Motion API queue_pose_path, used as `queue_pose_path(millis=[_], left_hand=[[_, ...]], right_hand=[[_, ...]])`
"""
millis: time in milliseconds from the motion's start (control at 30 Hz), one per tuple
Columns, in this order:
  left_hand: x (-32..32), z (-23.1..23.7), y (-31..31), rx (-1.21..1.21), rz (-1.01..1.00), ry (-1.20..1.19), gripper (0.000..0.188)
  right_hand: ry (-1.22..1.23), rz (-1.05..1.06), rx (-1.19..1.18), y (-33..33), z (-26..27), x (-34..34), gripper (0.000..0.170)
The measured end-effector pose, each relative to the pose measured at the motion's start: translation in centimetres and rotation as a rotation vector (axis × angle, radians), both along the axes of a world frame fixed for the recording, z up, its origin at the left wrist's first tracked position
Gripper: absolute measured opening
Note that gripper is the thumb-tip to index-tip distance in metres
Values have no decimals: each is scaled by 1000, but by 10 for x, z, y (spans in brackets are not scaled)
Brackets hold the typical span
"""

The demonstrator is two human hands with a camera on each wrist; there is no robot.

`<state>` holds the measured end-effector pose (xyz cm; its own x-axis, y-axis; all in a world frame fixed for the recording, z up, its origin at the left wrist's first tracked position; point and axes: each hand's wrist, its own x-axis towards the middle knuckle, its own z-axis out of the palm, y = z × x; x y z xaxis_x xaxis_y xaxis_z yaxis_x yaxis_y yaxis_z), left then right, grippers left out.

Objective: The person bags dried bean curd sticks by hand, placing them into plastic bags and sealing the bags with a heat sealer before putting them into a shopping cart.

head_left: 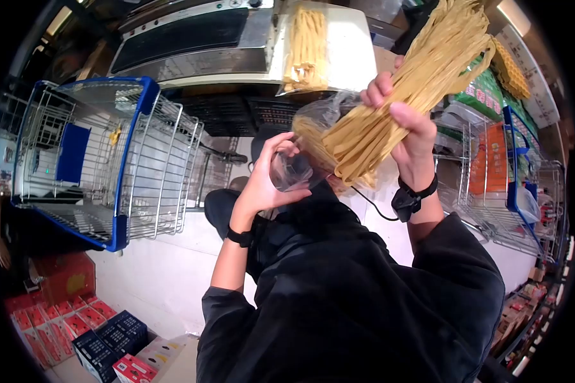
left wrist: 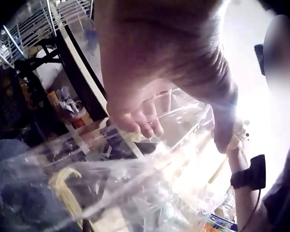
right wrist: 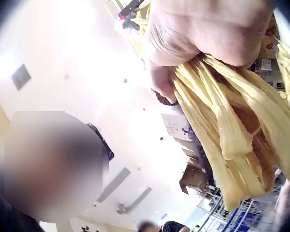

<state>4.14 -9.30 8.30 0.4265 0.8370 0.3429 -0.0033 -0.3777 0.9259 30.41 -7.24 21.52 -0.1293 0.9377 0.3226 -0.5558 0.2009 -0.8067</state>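
A thick bundle of long yellow dried strips (head_left: 421,83) is gripped by the right hand (head_left: 415,127), fingers and thumb curled round it; its looped ends (right wrist: 232,145) hang below that hand in the right wrist view. The left hand (head_left: 268,179) holds a clear plastic bag (head_left: 291,171) between curled fingers and thumb. In the left wrist view the crinkled bag (left wrist: 121,188) spreads below the left hand (left wrist: 164,58). More yellow strips (head_left: 313,137) lie in clear plastic behind the held bundle, low between the hands.
A packed bundle of strips (head_left: 308,51) lies on a white board (head_left: 351,41) ahead. Shopping carts stand at left (head_left: 153,172) and right (head_left: 485,172). Black crates (head_left: 223,112) sit under the counter; red and blue boxes (head_left: 112,338) are at lower left.
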Motion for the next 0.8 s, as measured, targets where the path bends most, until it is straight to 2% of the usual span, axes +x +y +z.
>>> queue_pose_path(millis=[33,100,167,233,300,333,433,500,567,700,733,800], left_hand=[[6,-1,1,-1,-15,-11,105],[13,-1,-1,-36,-24,53,103],[16,2,-2,-49,-44,53,101],[17,3,-2,-10,-39,50,99],[16,8,-2,13,-27,63,100],[15,9,-2,37,-14,78,100],[12,2,-2,-44,-70,99,110],[10,-1,-1,-23,-79,105,110],[11,-3,0,-1,-94,108,110],[13,1,-1,-27,-130,104,111],[14,2,-3,-48,-138,85,111],[14,1,-4,-51,-156,54,109]], right_hand=[[166,36,7,1,4,4,72],[174,16,3,0,6,9,70],[312,84,-59,0,2,12,71],[335,108,-71,0,-1,10,70],[364,106,-156,0,-4,7,65],[424,175,-162,3,-11,10,56],[436,218,-258,6,-13,14,55],[461,232,-283,10,-11,16,54],[369,151,-317,12,-7,15,55],[284,226,-433,18,-10,18,54],[281,300,-335,23,-17,20,41],[270,260,-359,25,-18,17,47]])
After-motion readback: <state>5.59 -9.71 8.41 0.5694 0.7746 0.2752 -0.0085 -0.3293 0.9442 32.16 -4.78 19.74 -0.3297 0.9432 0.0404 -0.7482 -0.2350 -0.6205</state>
